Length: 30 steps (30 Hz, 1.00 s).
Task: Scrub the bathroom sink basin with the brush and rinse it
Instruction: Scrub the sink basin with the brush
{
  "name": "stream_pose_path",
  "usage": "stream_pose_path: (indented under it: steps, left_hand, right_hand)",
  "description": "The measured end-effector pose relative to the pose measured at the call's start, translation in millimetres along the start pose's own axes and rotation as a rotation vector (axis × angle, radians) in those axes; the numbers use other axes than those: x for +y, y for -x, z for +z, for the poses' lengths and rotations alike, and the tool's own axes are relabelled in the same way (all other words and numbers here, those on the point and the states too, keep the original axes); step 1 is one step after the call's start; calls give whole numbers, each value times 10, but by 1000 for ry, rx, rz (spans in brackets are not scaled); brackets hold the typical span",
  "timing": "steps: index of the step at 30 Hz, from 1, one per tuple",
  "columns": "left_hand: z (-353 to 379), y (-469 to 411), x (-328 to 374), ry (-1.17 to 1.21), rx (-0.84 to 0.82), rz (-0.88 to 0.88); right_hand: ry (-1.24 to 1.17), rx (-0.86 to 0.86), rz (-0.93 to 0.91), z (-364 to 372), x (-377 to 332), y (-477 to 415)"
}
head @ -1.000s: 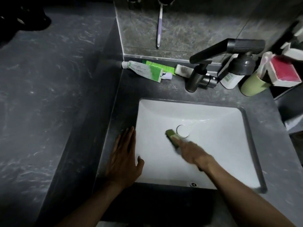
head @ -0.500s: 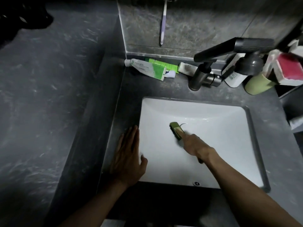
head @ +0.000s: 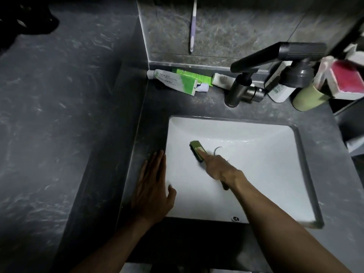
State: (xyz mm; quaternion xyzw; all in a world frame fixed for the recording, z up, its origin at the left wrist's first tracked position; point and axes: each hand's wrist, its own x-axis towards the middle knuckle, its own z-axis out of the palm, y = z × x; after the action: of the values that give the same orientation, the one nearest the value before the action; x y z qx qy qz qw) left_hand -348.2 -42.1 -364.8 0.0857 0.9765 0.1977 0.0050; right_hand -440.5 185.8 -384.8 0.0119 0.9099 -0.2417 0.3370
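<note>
The white rectangular sink basin [head: 266,174] is set into a dark grey counter. My right hand [head: 220,168] grips a green scrub brush [head: 197,149], its index finger laid along the brush's back. The brush head presses on the basin floor just left of the drain [head: 218,150], which the hand partly hides. The handle's dark end pokes out below my wrist. My left hand [head: 152,191] lies flat on the counter at the basin's left rim, fingers spread, thumb over the edge. The dark faucet [head: 256,75] stands behind the basin; no water runs from it.
Toothpaste tubes [head: 177,80] lie along the back ledge. A white bottle [head: 279,91], a green cup [head: 307,97] and a red-and-white box [head: 344,79] crowd the back right corner. A toothbrush [head: 193,24] hangs on the wall tiles. A dark wall borders the left.
The brush and my right hand have moved left and away from me across the basin floor, from over the drain to its left. My left hand has stayed put.
</note>
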Motion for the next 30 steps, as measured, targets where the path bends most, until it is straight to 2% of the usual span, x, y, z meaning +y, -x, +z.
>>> stream_pose_path:
  steps: [3, 6, 9, 10, 12, 16, 18, 20, 23, 26, 30]
  left_hand:
    - [25, -6, -29, -45, 6, 27]
    - [31, 2, -39, -26, 32, 56]
    - [49, 6, -40, -24, 62, 65]
    - [52, 6, -27, -22, 71, 59]
    - [77, 0, -39, -29, 77, 58]
    - [111, -7, -76, -47, 67, 55]
    - [119, 9, -79, -20, 75, 65]
    - [107, 25, -56, -28, 97, 71]
    - [113, 23, -60, -23, 109, 83]
    - [145, 23, -85, 9, 108, 65]
    - [188, 26, -123, 15, 150, 57]
  right_hand:
    - [-39, -109, -81, 68, -240, 106]
    - [63, -254, -47, 15, 74, 447]
    - [275, -141, 31, -120, 264, 593]
    - [263, -72, 7, -108, 195, 574]
    - [17, -33, -60, 27, -134, 465]
    - [-309, -135, -81, 164, -558, 377]
    - [-289, -300, -96, 143, -317, 585]
    - [-157, -433, -68, 95, -28, 772]
    - [7, -349, -31, 85, 200, 682]
    - [-55, -270, -83, 73, 4, 483]
    - [-246, -410, -48, 93, 146, 468]
